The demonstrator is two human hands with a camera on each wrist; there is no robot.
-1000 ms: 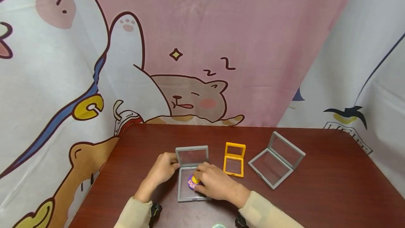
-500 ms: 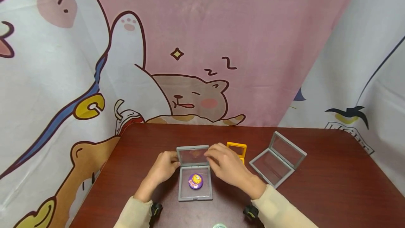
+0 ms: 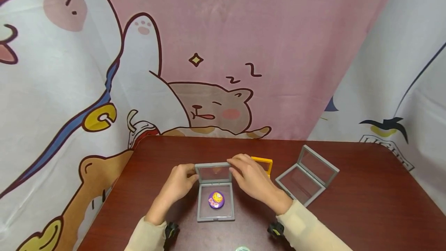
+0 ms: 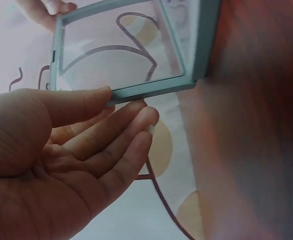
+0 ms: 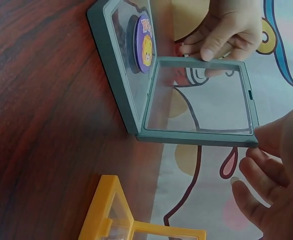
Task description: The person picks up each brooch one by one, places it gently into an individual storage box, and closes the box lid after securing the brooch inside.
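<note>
A grey square display case [image 3: 216, 219] with clear film panels stands unfolded on the table, its lid [image 3: 213, 174] tilted up at the back. On the film of its lower half lies a round purple badge [image 3: 216, 200] with a yellow figure. My left hand [image 3: 179, 181] pinches the lid's left edge, thumb on the frame [image 4: 151, 90] and fingers behind it. At the lid's upper right corner, my right hand [image 3: 252, 177] pinches the frame between thumb and fingers, as the right wrist view shows. The badge [image 5: 144, 44] appears there edge-on, apart from both hands.
Behind my right hand stands a small orange case [image 3: 263, 162], partly hidden. Another unfolded grey case [image 3: 325, 185] sits to the right on the dark red table [image 3: 369, 196]. A pale green round thing [image 3: 242, 249] shows at the bottom edge. A printed curtain [image 3: 278, 49] hangs behind.
My right hand has let go of the badge, leaving it on the film, and has moved up and right to the lid's corner. The left hand has slid slightly up the lid's edge.
</note>
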